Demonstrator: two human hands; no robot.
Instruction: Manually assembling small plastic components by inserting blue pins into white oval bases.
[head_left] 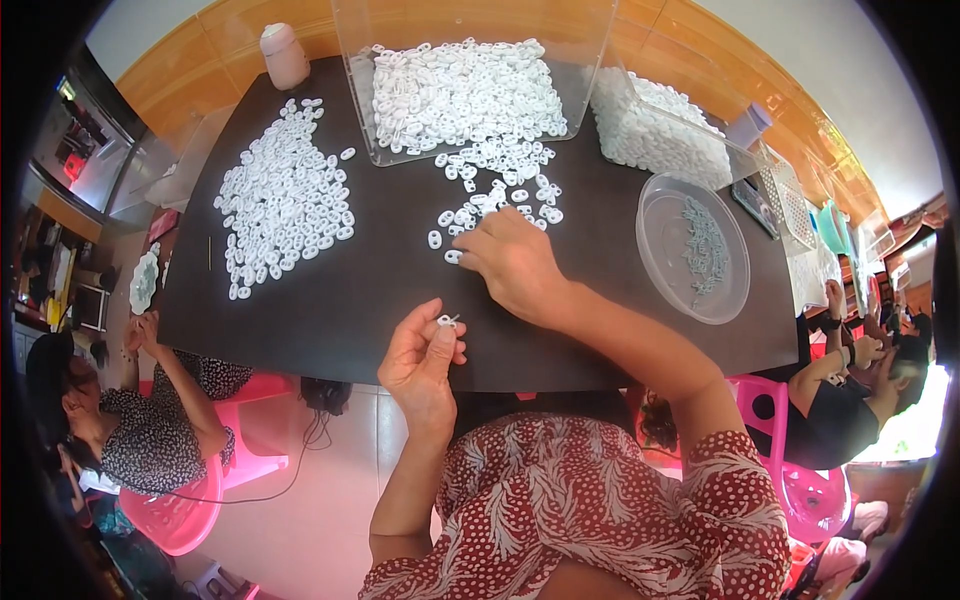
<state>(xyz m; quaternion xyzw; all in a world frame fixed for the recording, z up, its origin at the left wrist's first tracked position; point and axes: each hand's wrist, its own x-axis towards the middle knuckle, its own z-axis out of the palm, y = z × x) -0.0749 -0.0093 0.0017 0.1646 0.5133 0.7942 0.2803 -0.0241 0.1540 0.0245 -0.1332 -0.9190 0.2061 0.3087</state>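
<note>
Above the table's near edge, my left hand (422,365) pinches a small white oval plastic piece with two holes (446,321) between thumb and fingers. A thin pin-like bit shows at that piece, too small to make out clearly. My right hand (515,262) reaches over a loose cluster of the same white pieces (470,212). Its fingers are curled together, with the tips at a white two-hole piece (453,257) on the dark table (370,290). The palm and folded fingers hide part of the cluster.
A clear bin (362,110) of white pieces spills toward me. Left lies a wide heap (285,195), with a pink bottle (285,57) behind. Right are another filled bin (660,130), a round dish (648,250) of thin grey-green bits and a phone (754,207). People sit on both sides.
</note>
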